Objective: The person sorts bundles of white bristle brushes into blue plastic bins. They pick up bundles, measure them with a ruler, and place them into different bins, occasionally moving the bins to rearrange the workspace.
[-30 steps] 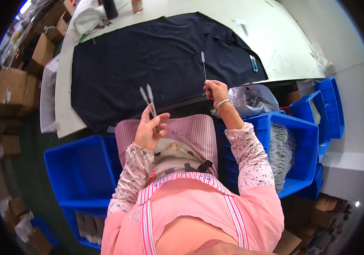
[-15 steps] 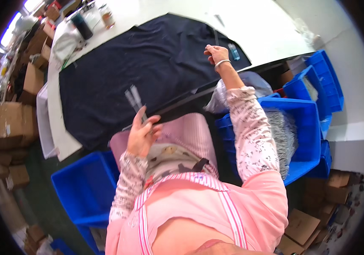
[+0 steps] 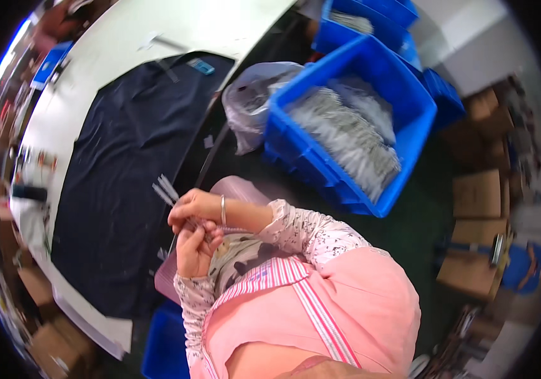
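My hands are together in front of my lap, near the table's front edge. My left hand (image 3: 196, 251) is underneath, its fingers curled around the lower part of a small bundle of thin pale strips (image 3: 166, 189). From above, my right hand (image 3: 196, 206), with a bracelet at its wrist, closes on the same bundle, fingertips against those of the left. The strips' far ends stick out past the right fingers and fan slightly apart. Their near ends are hidden in the hands. Beyond them, a dark cloth (image 3: 125, 139) covers much of the white table (image 3: 103, 69).
Right of the table stands a blue bin (image 3: 409, 136) with a heap of thin greyish strips (image 3: 346, 136). A clear plastic bag (image 3: 251, 101) rests against it. A small blue item (image 3: 201, 66) lies on the cloth. Cardboard boxes (image 3: 475, 196) and another person (image 3: 524, 268) are at far right.
My right hand has come back from the table's far right to meet my left hand at the strips. The view has turned to the right, showing more of the bin.
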`<move>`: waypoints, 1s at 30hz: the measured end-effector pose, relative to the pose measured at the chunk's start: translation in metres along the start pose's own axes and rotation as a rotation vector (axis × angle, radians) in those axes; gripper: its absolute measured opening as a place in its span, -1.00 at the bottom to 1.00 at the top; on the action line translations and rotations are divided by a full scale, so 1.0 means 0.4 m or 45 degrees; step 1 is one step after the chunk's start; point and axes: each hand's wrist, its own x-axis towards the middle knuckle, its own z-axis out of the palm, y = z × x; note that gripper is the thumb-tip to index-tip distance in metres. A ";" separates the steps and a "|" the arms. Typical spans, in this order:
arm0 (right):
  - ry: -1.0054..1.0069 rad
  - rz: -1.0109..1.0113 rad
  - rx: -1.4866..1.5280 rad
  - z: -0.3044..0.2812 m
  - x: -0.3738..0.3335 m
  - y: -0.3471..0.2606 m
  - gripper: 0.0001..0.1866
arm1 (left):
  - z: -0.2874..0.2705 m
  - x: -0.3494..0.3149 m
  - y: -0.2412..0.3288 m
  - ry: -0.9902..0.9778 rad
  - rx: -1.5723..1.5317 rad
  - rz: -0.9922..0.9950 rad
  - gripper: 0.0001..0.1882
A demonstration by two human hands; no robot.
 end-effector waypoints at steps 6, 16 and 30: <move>0.043 -0.262 0.069 -0.056 -0.174 -0.064 -0.70 | 0.107 0.045 -0.041 -0.261 0.159 -0.268 -0.82; 0.384 -0.435 -0.132 -0.137 -0.392 -0.165 -0.76 | 0.248 0.142 -0.125 -0.530 0.188 -0.502 -0.76; 0.680 -0.731 1.071 -0.333 -0.636 -0.127 -0.76 | 0.378 0.220 -0.292 -0.687 0.407 -0.936 -0.56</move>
